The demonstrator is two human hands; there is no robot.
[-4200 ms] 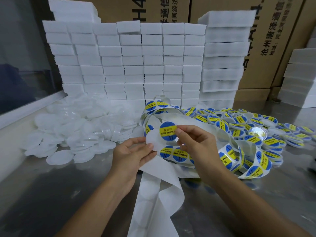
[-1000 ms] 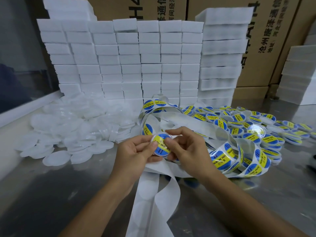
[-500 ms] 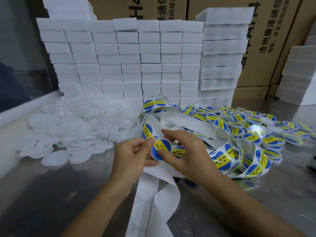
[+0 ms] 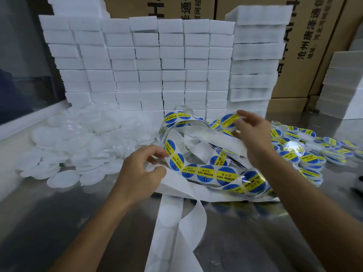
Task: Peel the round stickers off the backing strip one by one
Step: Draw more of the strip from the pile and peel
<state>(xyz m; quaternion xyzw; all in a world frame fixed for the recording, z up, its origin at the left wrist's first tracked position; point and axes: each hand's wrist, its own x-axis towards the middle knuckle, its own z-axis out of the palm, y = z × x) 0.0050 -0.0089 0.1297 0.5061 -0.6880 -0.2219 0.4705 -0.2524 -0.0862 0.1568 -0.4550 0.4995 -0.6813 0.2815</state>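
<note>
Currently, one round blue-and-yellow sticker (image 4: 229, 120) is pinched between the thumb and fingertips of the right hand (image 4: 250, 134), which is raised over the far side of the metal table (image 4: 59, 222), above the pile of already labelled lids (image 4: 310, 154). Whether a lid is carried under that sticker cannot be told, since the hand is blurred. The backing strip (image 4: 182, 169) is gripped by the left hand (image 4: 141, 173) at its near bend, with the thumb and curled fingers closed on the white paper just beside the first remaining sticker. From that grip a row of stickers printed SOLDERING PASTE is seen running rightward along the strip, which then loops back toward the rear in a loose coil. The emptied white part of the strip (image 4: 174, 232) is draped from the left hand toward the viewer. A heap of plain white lids (image 4: 78, 146) is spread at the left, and stacked white foam blocks (image 4: 149, 63) are lined up behind, with cardboard boxes (image 4: 306, 46) beyond them
</note>
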